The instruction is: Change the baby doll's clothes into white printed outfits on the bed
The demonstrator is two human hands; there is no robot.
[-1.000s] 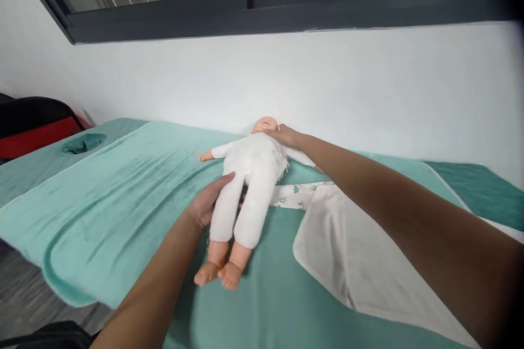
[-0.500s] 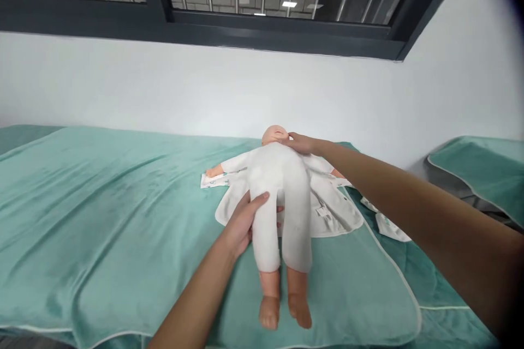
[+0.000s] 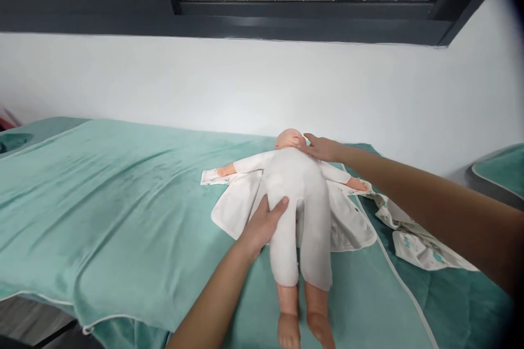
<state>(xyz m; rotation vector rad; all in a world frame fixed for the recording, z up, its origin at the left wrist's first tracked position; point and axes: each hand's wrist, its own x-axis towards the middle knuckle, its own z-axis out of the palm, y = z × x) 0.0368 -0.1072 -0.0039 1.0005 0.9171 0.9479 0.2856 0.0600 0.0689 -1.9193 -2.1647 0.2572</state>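
A baby doll (image 3: 295,174) in a white bodysuit lies on its back, head toward the wall, bare feet toward me. My left hand (image 3: 264,223) is wrapped around its thigh on the left side, thumb on top and the other fingers hidden beneath. At the doll's head and neck, my right hand (image 3: 323,148) cups the side, thumb by the chin; its remaining fingers are partly hidden. Spread open beneath the doll is a white baby jacket (image 3: 354,223) with a printed sleeve (image 3: 213,176) showing under the doll's hand.
A green blanket (image 3: 123,185) with pale edging covers the bed. Printed baby clothing (image 3: 426,251) lies crumpled at the right, below my right forearm. A white wall (image 3: 229,87) and a dark window frame (image 3: 286,24) rise behind. Another green cloth (image 3: 501,169) is at far right.
My view has shifted, and the doll with both hands appears farther right. More of the printed clothing and the doll's hand on the right now show. Both hands keep their places on the doll.
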